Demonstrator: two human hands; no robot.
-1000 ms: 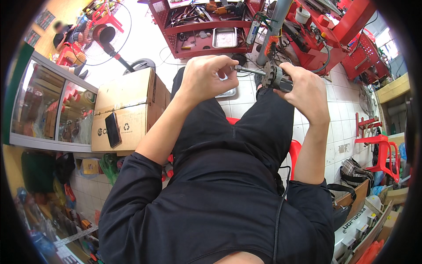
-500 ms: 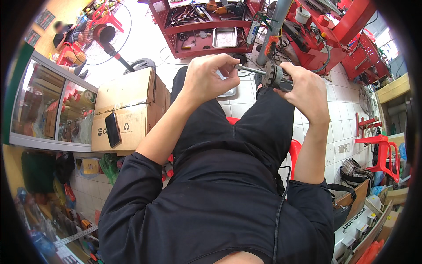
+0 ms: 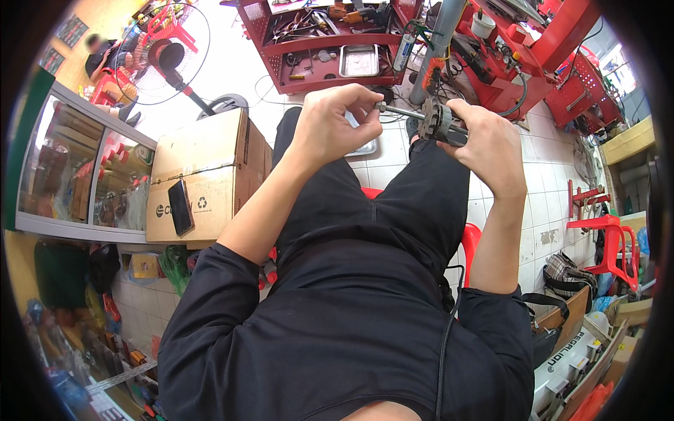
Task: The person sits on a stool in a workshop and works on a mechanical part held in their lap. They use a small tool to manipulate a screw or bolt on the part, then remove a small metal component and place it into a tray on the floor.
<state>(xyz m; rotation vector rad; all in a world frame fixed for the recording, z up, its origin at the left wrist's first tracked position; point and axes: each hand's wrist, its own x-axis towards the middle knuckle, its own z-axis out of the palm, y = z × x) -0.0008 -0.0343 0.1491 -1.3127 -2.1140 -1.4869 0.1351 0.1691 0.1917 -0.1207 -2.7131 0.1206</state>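
Over my knees, my right hand [image 3: 491, 144] grips a dark, round metal part [image 3: 437, 119] with notches around its rim. Its thumb and fingers are closed on the part's right side. A thin metal rod [image 3: 402, 111] sticks out of the part toward the left. My left hand [image 3: 335, 123] is curled, its fingertips pinched at the rod's free end. That end has a small, thicker tip, partly covered by the fingers. Behind my left hand, a shiny metal tray [image 3: 365, 148] on the floor shows only in part.
A cardboard box [image 3: 193, 151] with a black phone [image 3: 180, 207] on it stands to my left, beside a glass-fronted cabinet [image 3: 84, 158]. Ahead is a red tool cart [image 3: 277, 49] holding tools and a tray. A fan [image 3: 167, 56], red machinery [image 3: 519, 77] and a red stool [image 3: 604, 224] stand around.
My left hand has shifted very slightly at the rod's end. The round part and my right hand hold almost the same place.
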